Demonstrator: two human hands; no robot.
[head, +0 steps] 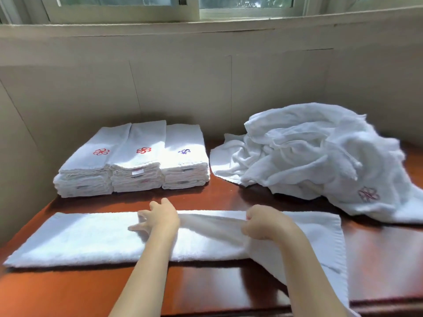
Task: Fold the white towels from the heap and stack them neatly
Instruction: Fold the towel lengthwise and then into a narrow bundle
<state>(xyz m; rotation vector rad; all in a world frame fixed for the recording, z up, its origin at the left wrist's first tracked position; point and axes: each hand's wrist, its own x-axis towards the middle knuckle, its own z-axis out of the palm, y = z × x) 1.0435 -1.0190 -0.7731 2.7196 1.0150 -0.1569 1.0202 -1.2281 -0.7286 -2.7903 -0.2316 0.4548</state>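
While the left hand (160,218) presses spread fingers flat on the long towel (75,239) lying across the table (57,291), the right hand (263,223) pinches a raised fold of it in curled fingers. Behind, the heap (309,152) sits right of three folded stacks (132,161).

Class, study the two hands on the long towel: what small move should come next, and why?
Probably sweep the right hand leftward, folding the towel over. The left hand presses its middle flat, the right pinches a raised ridge, and the right end droops off the table.
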